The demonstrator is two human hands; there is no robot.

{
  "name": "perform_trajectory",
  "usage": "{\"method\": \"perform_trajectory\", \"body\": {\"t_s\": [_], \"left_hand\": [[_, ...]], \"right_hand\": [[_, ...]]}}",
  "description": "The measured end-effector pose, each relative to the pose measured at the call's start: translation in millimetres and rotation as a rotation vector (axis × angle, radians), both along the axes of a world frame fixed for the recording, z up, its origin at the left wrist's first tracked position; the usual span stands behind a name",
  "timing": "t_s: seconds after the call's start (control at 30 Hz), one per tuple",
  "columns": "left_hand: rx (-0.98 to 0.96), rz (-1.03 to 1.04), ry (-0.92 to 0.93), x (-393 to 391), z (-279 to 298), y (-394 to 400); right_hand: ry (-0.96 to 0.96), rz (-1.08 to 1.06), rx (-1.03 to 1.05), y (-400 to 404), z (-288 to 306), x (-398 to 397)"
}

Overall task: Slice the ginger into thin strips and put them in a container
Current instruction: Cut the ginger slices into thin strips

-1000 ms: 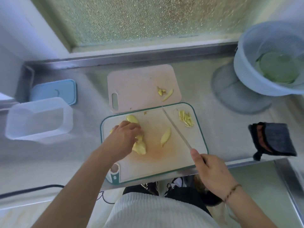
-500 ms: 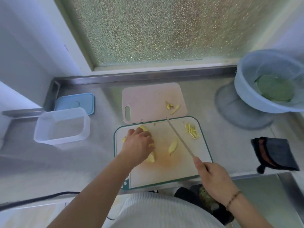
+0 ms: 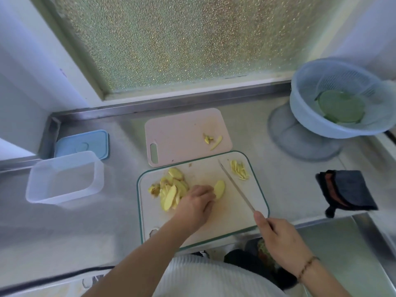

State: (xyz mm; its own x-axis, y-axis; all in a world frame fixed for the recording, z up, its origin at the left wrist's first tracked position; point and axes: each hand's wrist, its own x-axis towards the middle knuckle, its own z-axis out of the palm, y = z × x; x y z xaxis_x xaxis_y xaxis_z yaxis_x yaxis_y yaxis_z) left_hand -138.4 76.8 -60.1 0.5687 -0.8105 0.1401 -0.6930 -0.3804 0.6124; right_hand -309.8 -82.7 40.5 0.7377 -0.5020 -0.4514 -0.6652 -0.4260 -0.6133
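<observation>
the left hand [image 3: 198, 202] rests on the green-rimmed cutting board [image 3: 260, 189], fingers curled down onto a single ginger slice [image 3: 219, 189] at its fingertips; whether it pinches the slice or only presses it, i cannot tell. just left of that hand lies a pile of ginger slices [image 3: 171, 189], overlapping one another. the right hand [image 3: 278, 236] is wrapped round the handle of a knife [image 3: 235, 187], forefinger stretched along the top; the blade slants up and left over the board, just right of the lone slice. past the blade, in the board's far right corner, sits a small heap of thin ginger strips [image 3: 240, 172]. a pink cutting board [image 3: 182, 133] lies behind, touching the first, with a few ginger scraps [image 3: 212, 139] on it. on the bench [image 3: 107, 211] to the left stands a clear plastic container [image 3: 64, 179], a blue lid [image 3: 81, 142] behind it. a blue colander [image 3: 342, 99] stands far right, a dark cloth [image 3: 347, 191] nearer.
</observation>
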Motion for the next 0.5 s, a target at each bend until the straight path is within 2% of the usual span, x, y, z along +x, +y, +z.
{"method": "perform_trajectory", "body": {"t_s": [0.1, 0.27, 0.4, 0.5], "left_hand": [[-0.023, 0.16, 0.058, 2, 4, -10], [0.105, 0.409, 0.341, -4, 22, -29], [0.128, 0.509, 0.495, -16, 24, -37], [0.142, 0.514, 0.521, -24, 26, -39]], "right_hand": [[0.026, -0.041, 0.066, 3, -6, 0], [0.057, -0.086, 0.109, 12, -23, 1], [0.059, -0.148, 0.152, 20, -32, 4], [0.052, -0.101, 0.157, 23, -33, 8]]}}
